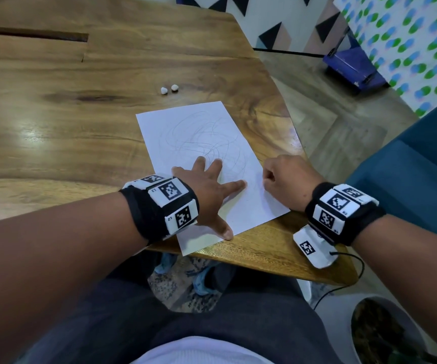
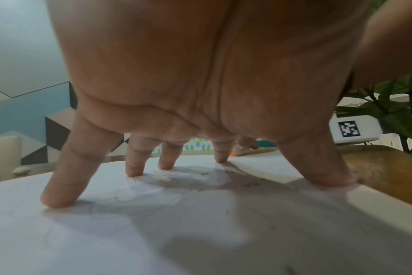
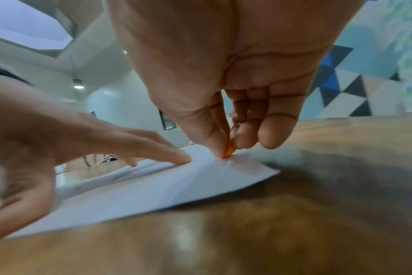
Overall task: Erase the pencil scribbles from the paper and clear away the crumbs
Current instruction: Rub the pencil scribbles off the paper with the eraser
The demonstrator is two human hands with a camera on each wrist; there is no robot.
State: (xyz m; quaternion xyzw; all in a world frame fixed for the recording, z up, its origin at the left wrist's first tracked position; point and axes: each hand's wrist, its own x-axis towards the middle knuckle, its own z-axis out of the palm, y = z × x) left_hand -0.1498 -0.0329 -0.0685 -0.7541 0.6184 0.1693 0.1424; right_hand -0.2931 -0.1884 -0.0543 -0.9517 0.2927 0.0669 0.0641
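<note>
Head view: the paper [image 1: 207,164] lies at the table's [image 1: 54,127] five o'clock corner, left hand [image 1: 207,190] splayed flat on it.

Left wrist: fingertips [image 2: 59,201] press down; thin sheets buckle, so brace nearby.

Right wrist: right hand [image 3: 228,104] pinches an orange eraser [image 3: 228,151] against the sheet.

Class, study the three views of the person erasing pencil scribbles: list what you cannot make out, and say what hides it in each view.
- Small orange eraser: head view, hidden by the curled right hand; right wrist view shows only its tip.
- Pencil scribbles on the white paper sheet: partly covered by the spread left hand; blurred in the right wrist view.
- Two small white lumps on the wooden table: too small to identify.
</note>
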